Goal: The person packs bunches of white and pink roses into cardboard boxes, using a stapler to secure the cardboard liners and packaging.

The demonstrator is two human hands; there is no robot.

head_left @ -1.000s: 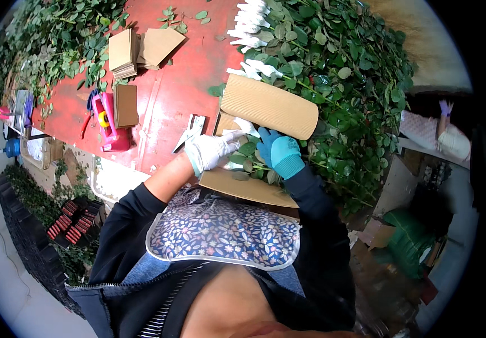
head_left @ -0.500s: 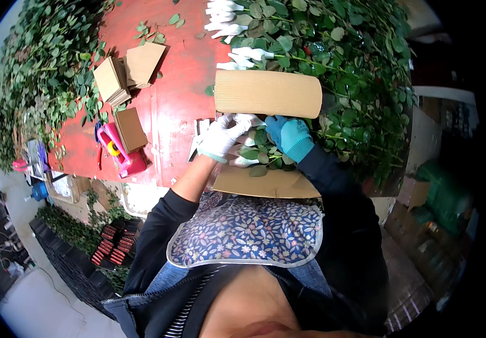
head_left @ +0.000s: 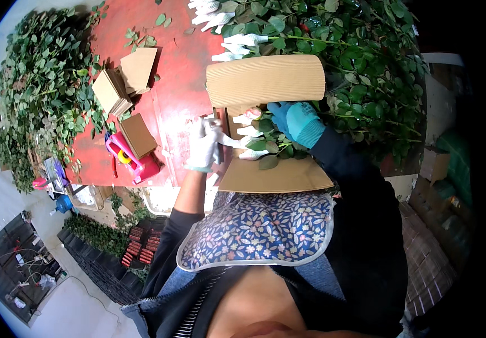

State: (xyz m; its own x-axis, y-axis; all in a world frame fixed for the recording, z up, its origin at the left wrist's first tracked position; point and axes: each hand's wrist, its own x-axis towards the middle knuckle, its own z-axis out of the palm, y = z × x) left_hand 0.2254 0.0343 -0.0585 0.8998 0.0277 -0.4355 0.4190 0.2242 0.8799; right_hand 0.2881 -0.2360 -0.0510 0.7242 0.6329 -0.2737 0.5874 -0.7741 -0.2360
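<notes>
My left hand [head_left: 202, 145], in a white glove, is over the left edge of the cardboard wrap, smeared by motion, so its grip is unclear. A white tapered piece [head_left: 230, 141] touches or overlaps its right side. My right hand [head_left: 296, 121], in a blue-teal glove, has its fingers curled round a rose just below the rolled cardboard flap. That rose's pinkish bloom [head_left: 252, 114] shows left of the fingers; its stem is hidden. Below it lie several buds in white mesh sleeves [head_left: 250, 130] with green leaves, on corrugated cardboard [head_left: 276, 177].
More sleeved buds [head_left: 245, 40] and leafy stems [head_left: 361, 84] cover the table's right side. On the red tabletop [head_left: 178, 62] lie cardboard pieces [head_left: 111, 93] and a pink tape dispenser [head_left: 147, 169]. Foliage [head_left: 45, 96] is heaped at left.
My left hand has moved left, off the rose by my right hand. That rose's pinkish bloom now shows uncovered. My right hand keeps its place beside the stems; the view has shifted slightly.
</notes>
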